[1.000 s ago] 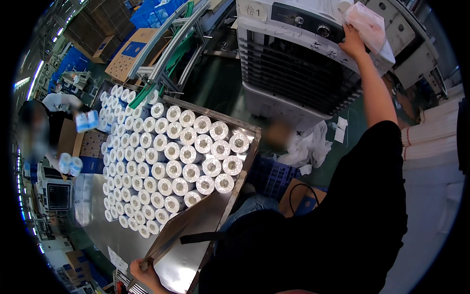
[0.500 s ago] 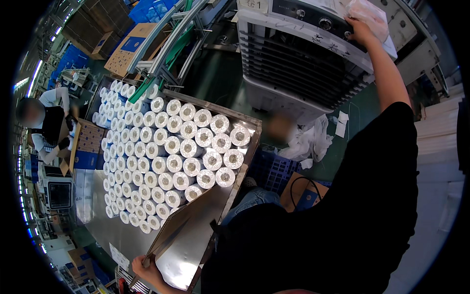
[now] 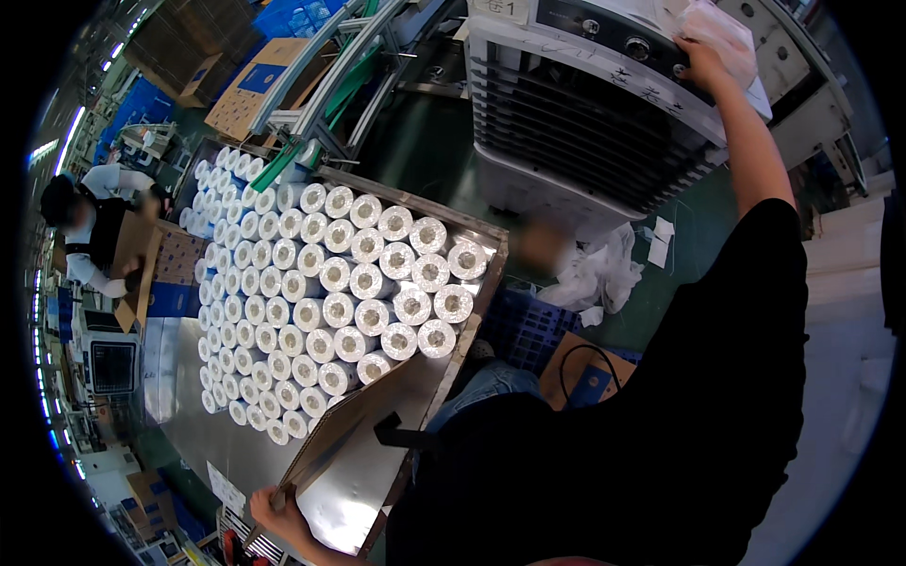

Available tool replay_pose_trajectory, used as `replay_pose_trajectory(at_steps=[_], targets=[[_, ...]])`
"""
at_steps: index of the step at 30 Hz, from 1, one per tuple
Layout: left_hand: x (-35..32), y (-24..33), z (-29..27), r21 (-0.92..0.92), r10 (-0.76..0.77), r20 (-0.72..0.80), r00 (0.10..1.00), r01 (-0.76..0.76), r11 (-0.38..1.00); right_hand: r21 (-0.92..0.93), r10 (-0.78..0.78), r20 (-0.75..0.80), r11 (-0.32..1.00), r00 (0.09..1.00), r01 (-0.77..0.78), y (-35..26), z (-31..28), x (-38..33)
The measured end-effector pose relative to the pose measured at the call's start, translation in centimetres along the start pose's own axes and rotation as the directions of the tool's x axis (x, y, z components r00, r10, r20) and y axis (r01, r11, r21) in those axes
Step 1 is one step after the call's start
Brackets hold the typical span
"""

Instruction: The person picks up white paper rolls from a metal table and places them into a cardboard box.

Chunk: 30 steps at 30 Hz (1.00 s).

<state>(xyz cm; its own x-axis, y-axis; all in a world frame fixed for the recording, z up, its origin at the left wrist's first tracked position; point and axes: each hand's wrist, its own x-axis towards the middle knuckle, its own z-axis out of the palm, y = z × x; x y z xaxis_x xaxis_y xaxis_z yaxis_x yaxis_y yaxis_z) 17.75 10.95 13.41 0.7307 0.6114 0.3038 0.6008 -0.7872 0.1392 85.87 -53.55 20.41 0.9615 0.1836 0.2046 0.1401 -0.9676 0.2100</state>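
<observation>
My left hand (image 3: 276, 514) grips the lower edge of a brown cardboard flap or sheet (image 3: 344, 431), which slants over the near side of a metal table. Beyond the cardboard stand rows of white wrapped rolls (image 3: 338, 308), their round ends facing up. Far to the right, my right arm reaches out to a white and black air cooler (image 3: 576, 132). The fingers of my right hand (image 3: 706, 68) close around the rightmost knob (image 3: 679, 71) on its control panel. A translucent pinkish plastic bag (image 3: 725, 47) lies on top, against that hand.
A metal frame with green strips (image 3: 321, 104) juts over the table's far side. At left, a co-worker (image 3: 99, 226) handles an open carton (image 3: 175, 274). Crumpled clear plastic (image 3: 604, 274), a blue crate (image 3: 524, 325) and a cardboard box (image 3: 585, 373) sit on the floor beside me.
The co-worker has leaned and shifted their arms over the carton. A dark strap at my waist has swung out toward the cardboard. My hands keep their places, with the view shifted slightly.
</observation>
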Motion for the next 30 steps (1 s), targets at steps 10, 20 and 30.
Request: replay_pose_trajectory(at_steps=[10,20,30], targets=[[-1.0,-0.4,0.0,0.037,-0.007,-0.069,0.998,0.01,0.999,0.07,-0.083,0.009,0.994,0.997,0.082,0.3,2.6,2.6],[0.2,1.2,-0.9,0.069,-0.114,-0.059,0.992,0.118,0.991,-0.146,-0.083,0.062,0.985,0.995,0.092,3.1,4.8,2.2],[-0.7,0.2,0.4,0.001,-0.105,-0.112,0.988,0.106,0.994,-0.004,-0.065,-0.135,0.998,0.989,0.065,5.7,5.2,3.6]])
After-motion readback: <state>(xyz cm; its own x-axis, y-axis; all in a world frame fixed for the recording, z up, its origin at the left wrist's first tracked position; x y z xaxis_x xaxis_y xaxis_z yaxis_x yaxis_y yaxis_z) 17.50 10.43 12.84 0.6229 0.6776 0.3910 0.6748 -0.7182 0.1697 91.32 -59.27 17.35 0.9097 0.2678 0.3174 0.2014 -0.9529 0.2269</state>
